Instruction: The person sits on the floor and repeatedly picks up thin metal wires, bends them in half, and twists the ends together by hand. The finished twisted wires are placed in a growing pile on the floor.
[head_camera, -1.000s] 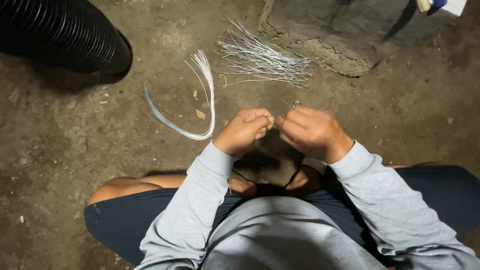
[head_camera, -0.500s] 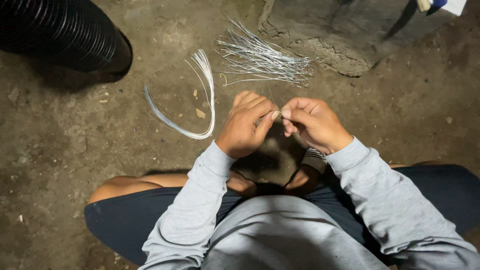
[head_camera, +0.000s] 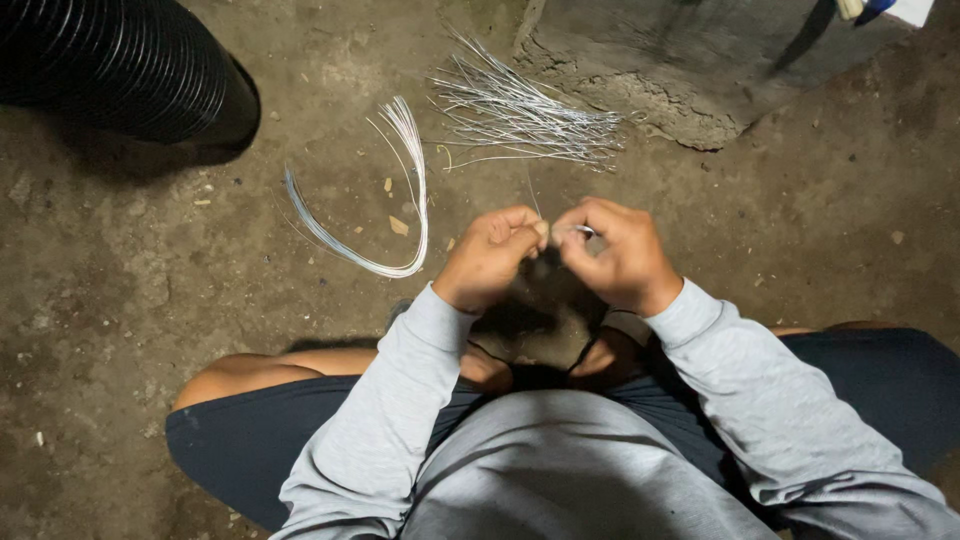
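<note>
Silvery thin wire (head_camera: 583, 231) shows as a short glint between the fingertips of both hands, which meet in front of the person's chest. The right hand (head_camera: 615, 255) is curled closed, its thumb and forefinger pinching the wire's end. The left hand (head_camera: 493, 255) is likewise closed, its fingertips pressed against the same strand just beside the right ones. A faint strand (head_camera: 532, 200) rises from the pinch toward the ground beyond. Grey sleeves (head_camera: 400, 400) cover both arms. On the dirt floor (head_camera: 150, 260), to the left of the hands, lies a curved bundle of wires (head_camera: 405, 215), bent into a hook shape. Farther out, a loose pile of straight wires (head_camera: 520, 115) rests near a concrete slab (head_camera: 690, 60). A black ribbed pipe (head_camera: 110, 60) lies at the upper left.
</note>
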